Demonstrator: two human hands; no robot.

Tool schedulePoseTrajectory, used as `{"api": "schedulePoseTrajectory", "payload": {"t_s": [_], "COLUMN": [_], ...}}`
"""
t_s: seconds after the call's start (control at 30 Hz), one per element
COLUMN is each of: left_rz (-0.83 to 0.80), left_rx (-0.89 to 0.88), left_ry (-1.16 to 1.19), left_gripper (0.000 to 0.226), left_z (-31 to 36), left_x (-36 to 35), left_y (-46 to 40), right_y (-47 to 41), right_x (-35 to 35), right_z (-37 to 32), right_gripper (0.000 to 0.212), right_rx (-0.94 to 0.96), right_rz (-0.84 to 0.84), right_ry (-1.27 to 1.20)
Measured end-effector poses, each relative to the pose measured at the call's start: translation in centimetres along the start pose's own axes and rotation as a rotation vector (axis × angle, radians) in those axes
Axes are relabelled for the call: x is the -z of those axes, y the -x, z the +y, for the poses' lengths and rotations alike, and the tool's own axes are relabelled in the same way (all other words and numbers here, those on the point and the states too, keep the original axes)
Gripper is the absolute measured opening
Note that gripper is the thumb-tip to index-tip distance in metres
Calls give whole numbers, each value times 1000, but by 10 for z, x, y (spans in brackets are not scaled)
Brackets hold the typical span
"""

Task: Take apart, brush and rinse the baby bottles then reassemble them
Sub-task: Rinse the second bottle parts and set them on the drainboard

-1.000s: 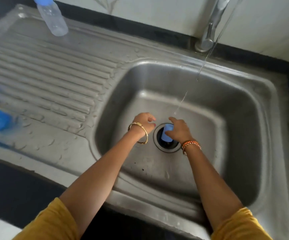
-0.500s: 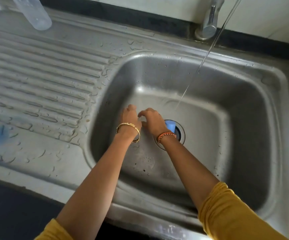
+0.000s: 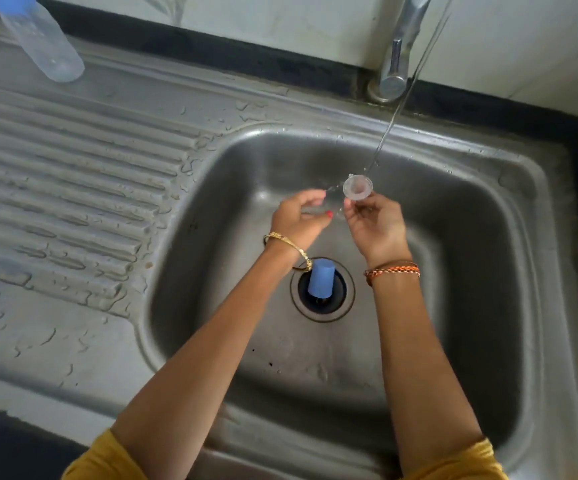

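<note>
Head view: right hand (image 3: 377,226) pinches a clear teat (image 3: 358,186) under the tap stream (image 3: 389,128); left hand (image 3: 298,220), fingers curled, touches its blurred lower part. Blue cap (image 3: 321,278) stands in the sink (image 3: 481,237) drain; bottle (image 3: 43,43) lies on the drainboard.

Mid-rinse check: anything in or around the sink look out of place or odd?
Yes: the blue cap sits in the drain opening of the sink, where it may block draining. The right hand holds the clear nipple under the water stream. A bottle lies on the drainboard.
</note>
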State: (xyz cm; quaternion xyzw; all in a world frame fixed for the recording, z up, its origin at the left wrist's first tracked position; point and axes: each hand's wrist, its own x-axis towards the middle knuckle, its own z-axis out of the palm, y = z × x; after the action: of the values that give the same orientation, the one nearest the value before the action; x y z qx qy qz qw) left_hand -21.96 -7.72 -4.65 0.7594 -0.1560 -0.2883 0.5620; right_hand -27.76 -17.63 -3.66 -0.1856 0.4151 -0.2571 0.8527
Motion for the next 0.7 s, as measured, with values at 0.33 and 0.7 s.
{"api": "schedulePoseTrajectory", "payload": {"t_s": [0.33, 0.7], "left_rz": [56, -58], "left_rx": [-406, -344], "left_ry": [-35, 349], "left_gripper": [51, 38], "left_z": [39, 46], "left_x": [-38, -39], "left_y": [-16, -19], "right_y": [13, 11], "right_x": [-6, -6], "right_z": [-17, -18], "right_gripper": [23, 20], "right_rx": [13, 389], "right_rz": [-257, -155], "right_ry": [-35, 226]}}
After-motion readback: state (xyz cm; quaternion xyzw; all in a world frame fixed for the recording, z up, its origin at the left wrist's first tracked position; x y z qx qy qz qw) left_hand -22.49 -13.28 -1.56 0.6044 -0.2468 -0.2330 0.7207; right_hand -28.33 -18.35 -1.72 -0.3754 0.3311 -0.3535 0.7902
